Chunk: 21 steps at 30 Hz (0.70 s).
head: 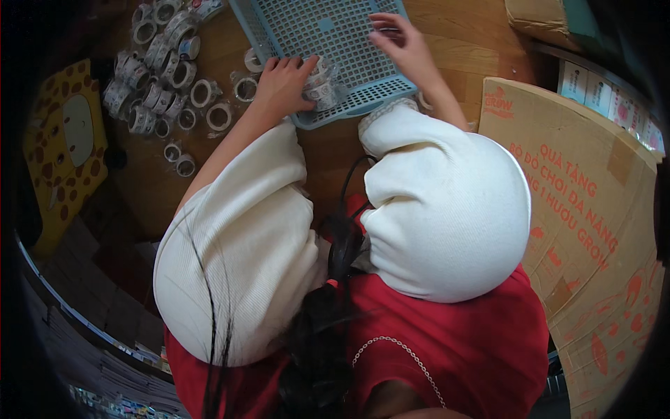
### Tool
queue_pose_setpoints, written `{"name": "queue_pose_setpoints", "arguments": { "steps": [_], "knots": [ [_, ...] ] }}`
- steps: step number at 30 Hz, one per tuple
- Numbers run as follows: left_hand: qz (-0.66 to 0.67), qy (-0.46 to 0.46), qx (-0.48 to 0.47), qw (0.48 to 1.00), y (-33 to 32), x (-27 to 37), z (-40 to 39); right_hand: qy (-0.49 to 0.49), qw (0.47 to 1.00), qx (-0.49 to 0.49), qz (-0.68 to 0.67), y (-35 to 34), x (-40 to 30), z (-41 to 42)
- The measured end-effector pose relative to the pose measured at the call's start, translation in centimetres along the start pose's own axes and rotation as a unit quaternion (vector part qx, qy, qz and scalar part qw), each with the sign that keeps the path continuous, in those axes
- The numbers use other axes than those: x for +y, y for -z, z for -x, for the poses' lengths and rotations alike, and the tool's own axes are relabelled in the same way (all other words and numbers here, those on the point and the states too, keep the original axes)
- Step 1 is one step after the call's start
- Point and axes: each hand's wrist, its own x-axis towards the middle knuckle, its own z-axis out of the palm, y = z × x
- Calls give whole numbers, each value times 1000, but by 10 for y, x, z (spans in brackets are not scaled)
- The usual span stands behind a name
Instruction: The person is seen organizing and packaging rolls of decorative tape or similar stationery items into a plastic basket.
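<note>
A light-blue perforated plastic basket (356,57) lies on the wooden floor before me. In its near left corner is a short stack of plastic-wrapped tape rolls (322,88). My left hand (285,84) reaches over the basket's left rim, thumb and fingers around the end of that stack. Over the right side of the basket hovers my right hand (400,44), fingers curved and apart, holding nothing. Left of the basket, many wrapped rolls of tape (157,99) lie heaped and scattered. A few single rolls (245,88) rest close to its left wall.
A large printed cardboard sheet or box (570,209) stands at my right. Behind it is a row of small boxes (596,94), and another carton (539,23) sits at upper right. A yellow giraffe-patterned panel (68,152) is at left. My knees in white trousers (445,209) flank the near floor.
</note>
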Motion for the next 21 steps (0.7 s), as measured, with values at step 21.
{"name": "queue_pose_setpoints", "arguments": {
  "steps": [21],
  "knots": [
    [37, -8, -39, 999, 10, -6, -4, -205, 914, 114, 331, 95, 99, 117]
  ]
}}
